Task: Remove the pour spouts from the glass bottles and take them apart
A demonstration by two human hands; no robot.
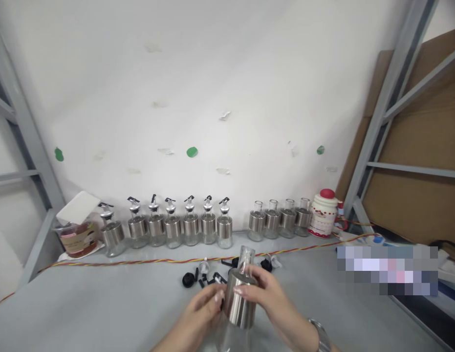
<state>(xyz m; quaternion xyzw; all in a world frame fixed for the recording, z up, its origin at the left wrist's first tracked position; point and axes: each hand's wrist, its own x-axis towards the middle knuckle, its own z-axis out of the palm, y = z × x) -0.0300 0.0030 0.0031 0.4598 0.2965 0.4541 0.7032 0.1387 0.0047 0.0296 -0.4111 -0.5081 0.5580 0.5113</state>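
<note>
A glass bottle with a brushed-metal sleeve [240, 305] stands near the front of the table, its open glass neck bare on top. My right hand [271, 296] is closed around the sleeve's upper part, thumb in front and fingers by the neck. My left hand [203, 310] is pinched beside the sleeve's left side. A bit of a small black piece [222, 304] shows at its fingertips; the rest is hidden. Just behind lie loose black pourer parts, including a round black cap [188, 279], a black stopper [266, 265] and a clear plastic piece [204, 266].
Several bottles with pourer tops [172, 227] line the wall at left. Several topless bottles [271, 222] stand right of centre beside a white jar with a red lid [322, 215]. A plastic tub [77, 239] sits far left. A twisted red-yellow wire [139, 263] crosses the table.
</note>
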